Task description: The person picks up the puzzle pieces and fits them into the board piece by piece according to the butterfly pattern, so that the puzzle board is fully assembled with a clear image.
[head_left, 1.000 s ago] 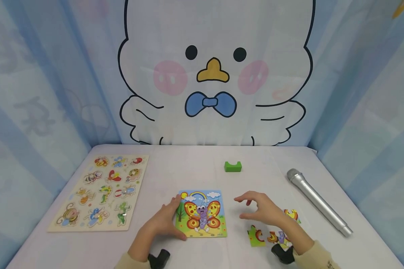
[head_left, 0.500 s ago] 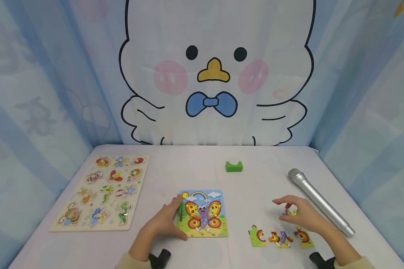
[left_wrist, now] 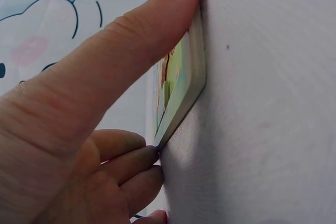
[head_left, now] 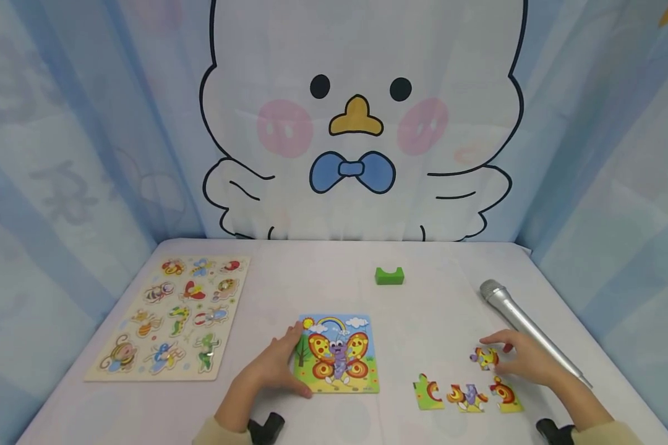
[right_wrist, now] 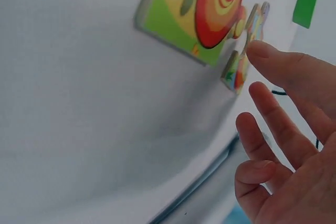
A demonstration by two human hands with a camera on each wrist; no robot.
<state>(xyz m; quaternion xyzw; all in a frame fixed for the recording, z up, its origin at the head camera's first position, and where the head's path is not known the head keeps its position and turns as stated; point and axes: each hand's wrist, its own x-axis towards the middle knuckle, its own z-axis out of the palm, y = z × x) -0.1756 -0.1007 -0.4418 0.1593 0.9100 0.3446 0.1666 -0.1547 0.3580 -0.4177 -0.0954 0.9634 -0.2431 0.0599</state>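
Observation:
A square butterfly jigsaw puzzle (head_left: 339,358) lies flat in the middle of the table. My left hand (head_left: 267,364) holds it around its near left corner, thumb along the near edge and fingers against the left side. In the left wrist view the thumb (left_wrist: 131,40) presses on the puzzle's edge (left_wrist: 197,56). To the right, my right hand (head_left: 529,358) hovers at a loose puzzle piece (head_left: 485,358), thumb and index finger spread either side of it. Three more pieces lie in a row nearer me: a green one (head_left: 426,395), a purple-centred one (head_left: 470,399) and a swirl-patterned one (head_left: 505,395).
A wooden insect peg puzzle board (head_left: 167,318) lies at the left. At the back is a green notched block (head_left: 389,277). A silver microphone (head_left: 526,318) lies diagonally at the right, partly behind my right hand. A printed curtain (head_left: 356,210) hangs behind the table.
My right hand has moved from beside the butterfly puzzle rightward to the loose pieces, uncovering the near row. The left hand has stayed at the puzzle.

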